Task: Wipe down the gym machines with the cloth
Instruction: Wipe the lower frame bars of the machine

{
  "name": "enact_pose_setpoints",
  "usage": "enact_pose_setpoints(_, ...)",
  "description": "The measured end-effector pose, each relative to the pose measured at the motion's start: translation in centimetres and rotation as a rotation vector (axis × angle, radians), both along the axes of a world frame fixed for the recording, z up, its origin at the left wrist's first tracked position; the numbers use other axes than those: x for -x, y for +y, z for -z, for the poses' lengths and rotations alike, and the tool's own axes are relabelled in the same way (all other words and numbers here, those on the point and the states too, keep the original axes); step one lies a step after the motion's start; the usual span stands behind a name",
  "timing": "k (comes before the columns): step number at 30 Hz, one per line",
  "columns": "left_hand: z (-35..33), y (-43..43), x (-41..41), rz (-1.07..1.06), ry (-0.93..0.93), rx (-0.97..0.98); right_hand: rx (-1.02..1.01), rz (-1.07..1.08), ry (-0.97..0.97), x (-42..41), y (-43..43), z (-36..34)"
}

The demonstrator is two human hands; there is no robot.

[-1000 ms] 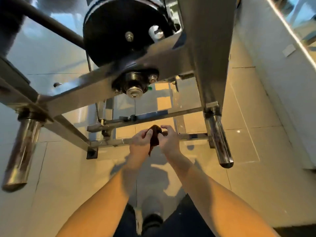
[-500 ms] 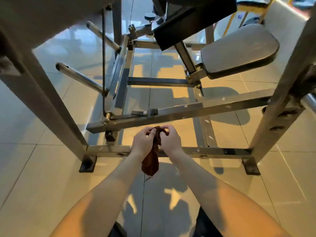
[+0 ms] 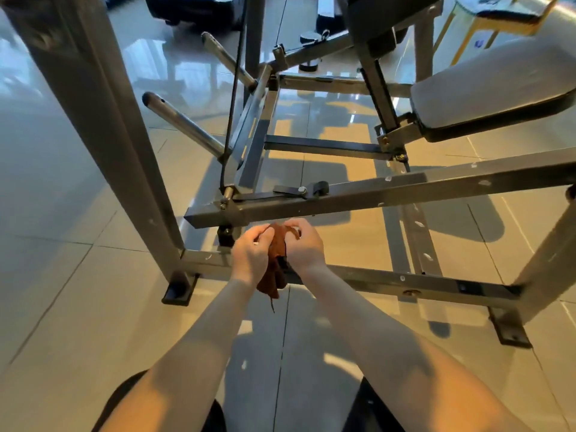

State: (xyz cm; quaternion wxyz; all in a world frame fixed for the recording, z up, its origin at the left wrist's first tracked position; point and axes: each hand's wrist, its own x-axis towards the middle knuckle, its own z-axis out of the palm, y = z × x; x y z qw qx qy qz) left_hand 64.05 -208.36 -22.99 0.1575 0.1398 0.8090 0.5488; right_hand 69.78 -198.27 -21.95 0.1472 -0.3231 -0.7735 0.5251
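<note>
A brown cloth [image 3: 275,260] is held bunched between both hands, approx. at frame centre, in front of the gym machine [image 3: 258,141]. The L hand [image 3: 251,254] is curled round the cloth's left side, w/ fingers clamped on the fabric. The R hand [image 3: 304,249] is curled on the right side, w/ fingertips pinching the upper edge. Both hands are kept close together, w/ only the cloth between them. The lower part of the cloth hangs below the wrists, and a loose thread is seen trailing from its bottom end. The hands are positioned just below the upper square bar [image 3: 374,194] and in front of the lower crossbar [image 3: 405,280], which is partly covered by them. Contact between cloth and either bar cannot be determined. An upright post [image 3: 103,126] is located to the left, ending in a foot plate [image 3: 179,291] on the tiled floor [image 3: 78,307]. A black cable [image 3: 232,104] is routed down to the left end of the upper square bar. Two round pegs [image 3: 187,126] project at upper left. A padded seat [image 3: 486,98] is mounted at upper right, well apart from the hands.
</note>
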Motion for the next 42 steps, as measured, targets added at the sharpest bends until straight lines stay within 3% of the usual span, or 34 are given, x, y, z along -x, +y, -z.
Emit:
enact_pose_setpoints(7,-2.9,-4.0,-0.4,-0.074,-0.061,-0.095,-0.071,-0.111,-0.041,1.5,-3.9,-1.5)
enact_pose_setpoints(12,-5.0,-6.7,-0.8,-0.073,0.029,-0.148,-0.061,-0.178,0.058,0.2,-6.3,-3.6)
enact_pose_setpoints(17,-7.2,-9.3,-1.1,-0.105,0.026,-0.352,0.04,-0.199,0.165,0.4,-8.8,-5.8)
enact_pose_setpoints(21,-7.7,-11.9,-0.4,-0.258,0.025,-0.471,0.015,-0.268,0.229,1.7,-11.3,-8.1)
enact_pose_setpoints(25,-8.2,-13.0,0.3,-0.352,0.15,-0.411,0.026,-0.288,0.241,3.1,-12.7,-10.0)
enact_pose_setpoints(34,-9.6,-12.9,0.0,-0.231,0.134,-0.323,0.083,-0.314,0.255,4.3,-12.7,-9.7)
enact_pose_setpoints(39,-8.9,-13.6,1.8,-0.352,0.204,-0.273,0.077,-0.399,0.259,5.9,-13.3,-9.2)
enact_pose_setpoints(42,-8.9,-14.2,3.3,-0.49,0.195,-0.254,-0.027,-0.462,0.253,7.4,-14.2,-9.4)
